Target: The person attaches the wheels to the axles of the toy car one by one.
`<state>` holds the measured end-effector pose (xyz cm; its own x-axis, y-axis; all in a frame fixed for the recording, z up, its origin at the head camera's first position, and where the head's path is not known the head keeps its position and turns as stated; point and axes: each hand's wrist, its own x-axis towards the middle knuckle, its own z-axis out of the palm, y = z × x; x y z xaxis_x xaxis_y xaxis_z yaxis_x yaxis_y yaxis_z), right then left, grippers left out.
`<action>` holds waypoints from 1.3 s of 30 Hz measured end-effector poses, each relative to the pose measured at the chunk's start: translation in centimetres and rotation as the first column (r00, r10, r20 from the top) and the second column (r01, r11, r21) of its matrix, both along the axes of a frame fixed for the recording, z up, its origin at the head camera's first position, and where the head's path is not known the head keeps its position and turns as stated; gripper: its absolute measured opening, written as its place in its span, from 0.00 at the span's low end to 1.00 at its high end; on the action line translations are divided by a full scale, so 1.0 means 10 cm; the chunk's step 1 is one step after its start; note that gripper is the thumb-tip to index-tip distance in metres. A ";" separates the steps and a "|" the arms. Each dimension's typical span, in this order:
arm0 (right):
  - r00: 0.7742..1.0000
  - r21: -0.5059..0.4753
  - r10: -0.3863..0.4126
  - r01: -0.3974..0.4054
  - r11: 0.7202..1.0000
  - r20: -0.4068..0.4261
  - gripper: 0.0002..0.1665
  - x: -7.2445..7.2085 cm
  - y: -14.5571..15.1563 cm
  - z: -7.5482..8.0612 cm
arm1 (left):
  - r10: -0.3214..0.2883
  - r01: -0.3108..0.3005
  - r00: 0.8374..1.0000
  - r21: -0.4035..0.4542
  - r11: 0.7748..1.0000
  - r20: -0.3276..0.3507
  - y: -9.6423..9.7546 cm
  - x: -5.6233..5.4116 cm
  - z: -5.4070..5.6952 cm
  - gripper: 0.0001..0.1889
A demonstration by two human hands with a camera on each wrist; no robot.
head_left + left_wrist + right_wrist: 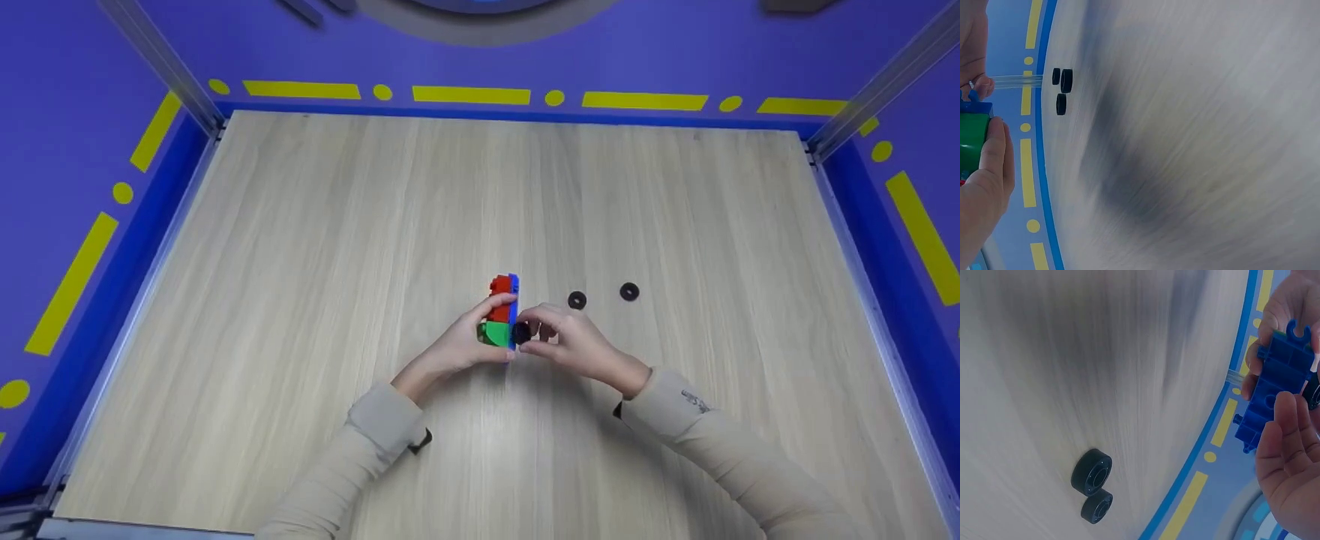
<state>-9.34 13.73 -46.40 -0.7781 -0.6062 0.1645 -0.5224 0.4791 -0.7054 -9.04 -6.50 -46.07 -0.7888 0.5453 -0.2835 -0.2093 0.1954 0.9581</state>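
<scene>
The left hand (456,346) steadies the toy (501,313), and just to its right the right hand (576,343) holds a small wheel (521,333) up to the toy's blue base (1280,377). The step in hand seems to be fitting that wheel to the near part of the base. The next move, I judge, calls for lining up the wheel's hole with its peg and pressing straight left, while the left hand braces against the push. Whether the wheel is already on a peg cannot be told; two pegs (1238,419) on the edge seen in the right wrist view are bare.

At left, the forearm slants in from the near side, the left hand curled round the toy with fingers at its far part and thumb at its near end. The toy lies between the hands, turned on its side, base to the right, apparently lifted off the table (300,262). The right forearm comes in from the near right, bent inward, thumb and fingertips pinching the wheel. Right of centre and farther off, two loose wheels (577,300) (629,292) lie apart; the left wrist view shows three.
</scene>
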 end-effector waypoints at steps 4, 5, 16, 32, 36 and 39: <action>1.000 0.012 -0.001 0.002 1.000 -0.013 0.18 0.01 -0.02 0.01 | -0.002 0.002 1.000 -0.006 1.000 -0.007 0.01 0.00 0.00 0.39; 1.000 0.013 0.002 -0.001 1.000 -0.016 0.18 0.01 -0.02 0.01 | -0.002 0.002 1.000 -0.009 1.000 -0.008 0.01 0.00 -0.01 0.39; 0.994 -0.020 0.041 -0.043 0.999 -0.100 0.19 0.02 -0.03 -0.01 | 0.000 0.000 1.000 -0.022 1.000 0.005 0.01 0.00 0.00 0.40; 0.986 -0.025 0.011 -0.016 1.000 -0.165 0.18 0.05 -0.08 0.00 | 0.012 -0.013 1.000 -0.028 1.000 -0.013 0.02 0.00 0.02 0.40; 0.984 -0.037 -0.011 0.005 0.999 -0.175 0.17 0.05 -0.10 -0.01 | 0.023 -0.024 1.000 -0.035 0.999 -0.016 0.02 0.00 0.02 0.40; 0.985 -0.037 -0.029 0.023 0.999 -0.171 0.17 0.06 -0.11 -0.03 | 0.027 -0.028 0.999 -0.040 0.999 -0.018 0.02 0.00 0.03 0.41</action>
